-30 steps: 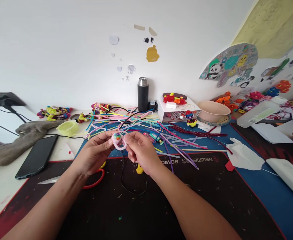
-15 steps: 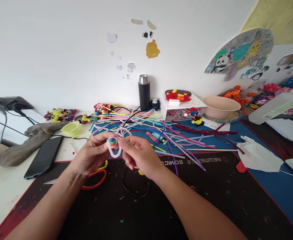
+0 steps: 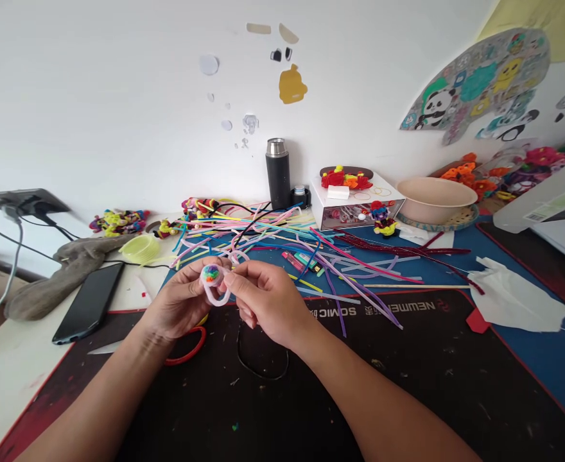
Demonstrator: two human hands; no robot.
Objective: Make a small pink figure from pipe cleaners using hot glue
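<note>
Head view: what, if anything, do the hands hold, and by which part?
A pale pink pipe-cleaner piece: the left hand grips it beside its rainbow-coloured round part; the right hand pinches its loop's upper end.

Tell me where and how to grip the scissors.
Likely best by the red loop, from above and the right. It shows on the mat just right of the left forearm, which hides the scissors' middle from view. The blade points left, so that end is better avoided.
</note>
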